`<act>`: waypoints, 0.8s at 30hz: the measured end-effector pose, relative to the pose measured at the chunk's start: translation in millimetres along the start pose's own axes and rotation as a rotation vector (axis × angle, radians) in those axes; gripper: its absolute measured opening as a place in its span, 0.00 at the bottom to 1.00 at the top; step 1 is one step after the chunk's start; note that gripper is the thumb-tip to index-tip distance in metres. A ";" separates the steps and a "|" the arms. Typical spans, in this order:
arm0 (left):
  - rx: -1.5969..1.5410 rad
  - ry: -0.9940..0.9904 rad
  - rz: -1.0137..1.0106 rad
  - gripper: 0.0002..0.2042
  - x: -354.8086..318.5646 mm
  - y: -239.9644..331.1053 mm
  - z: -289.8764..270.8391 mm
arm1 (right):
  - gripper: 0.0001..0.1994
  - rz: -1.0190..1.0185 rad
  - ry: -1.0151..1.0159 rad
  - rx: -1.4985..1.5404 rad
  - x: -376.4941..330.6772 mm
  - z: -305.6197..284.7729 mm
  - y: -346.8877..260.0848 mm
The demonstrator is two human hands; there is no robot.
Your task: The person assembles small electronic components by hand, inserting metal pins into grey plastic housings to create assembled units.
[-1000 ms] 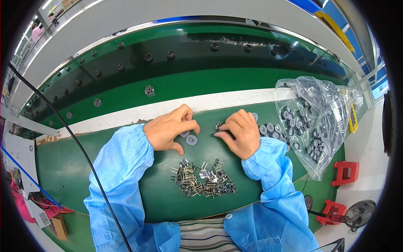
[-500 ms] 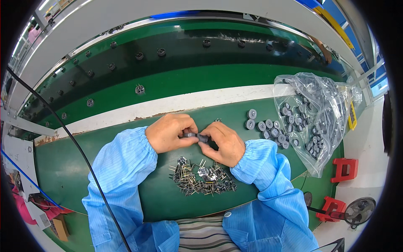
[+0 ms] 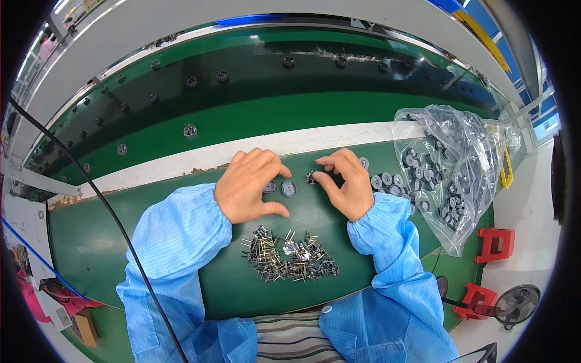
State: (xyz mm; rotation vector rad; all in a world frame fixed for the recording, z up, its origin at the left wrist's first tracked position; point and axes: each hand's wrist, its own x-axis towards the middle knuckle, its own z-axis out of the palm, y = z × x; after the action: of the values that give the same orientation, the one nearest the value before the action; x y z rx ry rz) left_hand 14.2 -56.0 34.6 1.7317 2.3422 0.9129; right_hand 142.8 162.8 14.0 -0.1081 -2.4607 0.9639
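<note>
My left hand (image 3: 249,186) is open, its thumb and fingers spread. Just beside its fingertips, two grey round caps (image 3: 288,189) lie on the green tabletop, one partly covered by the fingers. My right hand (image 3: 350,184) is also open, thumb and index finger apart. Close to its thumb tip sits a small dark electronic part (image 3: 311,177); whether the thumb touches it I cannot tell. Nearer to me lies a loose pile of small circuit parts with metal pins (image 3: 290,254). More grey caps (image 3: 387,180) stand in a cluster right of my right hand.
A clear plastic bag (image 3: 451,175) of grey caps lies on the table's right side. Beyond a white ledge (image 3: 242,145) runs a green and black conveyor belt (image 3: 254,109) carrying spaced round parts. A black cable (image 3: 100,199) crosses the left. Red stools (image 3: 495,245) and a fan (image 3: 517,304) stand right.
My hands have parted from their hold on dark grey round pieces and opened. Two grey caps now show on the table between them. Parts on the belt have shifted left.
</note>
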 end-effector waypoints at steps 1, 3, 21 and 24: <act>-0.001 -0.001 0.002 0.23 -1.3 1.1 4.9 | 0.08 -0.024 -0.048 -0.003 0.0 0.8 2.5; -0.027 -0.025 -0.074 0.26 -4.5 -3.0 19.9 | 0.07 -0.007 -0.065 -0.001 0.5 4.0 4.2; -0.107 -0.009 -0.079 0.19 -5.8 -11.3 31.1 | 0.06 -0.032 -0.174 0.156 -7.6 20.7 -14.9; -0.112 0.069 -0.035 0.20 -6.0 -13.0 35.7 | 0.07 -0.058 -0.170 0.112 -7.5 24.0 -12.3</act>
State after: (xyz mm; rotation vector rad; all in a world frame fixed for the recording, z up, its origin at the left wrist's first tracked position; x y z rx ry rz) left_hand 19.8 -49.2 -2.8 1.6377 2.3058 1.0927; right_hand 139.3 136.9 3.9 0.0859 -2.5400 1.1245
